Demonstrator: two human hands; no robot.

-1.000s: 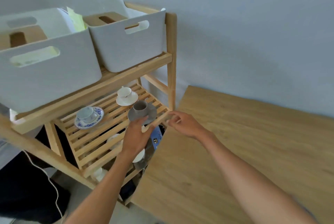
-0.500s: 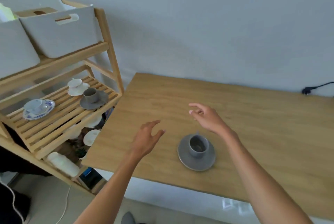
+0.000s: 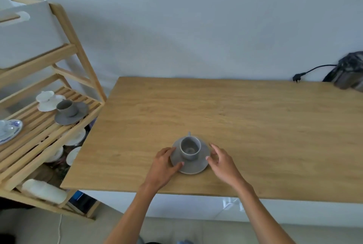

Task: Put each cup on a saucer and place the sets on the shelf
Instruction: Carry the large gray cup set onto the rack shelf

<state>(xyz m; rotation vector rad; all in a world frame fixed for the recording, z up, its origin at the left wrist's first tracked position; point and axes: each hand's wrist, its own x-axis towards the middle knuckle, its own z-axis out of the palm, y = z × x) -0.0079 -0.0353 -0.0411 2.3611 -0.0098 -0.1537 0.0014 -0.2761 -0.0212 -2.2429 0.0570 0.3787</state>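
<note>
Bracketing grey saucer [image 3: 189, 167] near tabletop [image 3: 255, 121] front edge, grey cup [image 3: 190, 148] seated on it. Left hand [image 3: 164, 166] and right hand [image 3: 222, 163] spread, fingertips touching opposite rims, not yet gripping; probably steadying set for lifting to shelf [image 3: 45, 131]

No readable text, labels, brands, numbers or signs appear anywhere; nothing legible on any surface.

Both hands [image 3: 193, 165] flank grey cup [image 3: 190, 148] on saucer [image 3: 196, 167]
</note>
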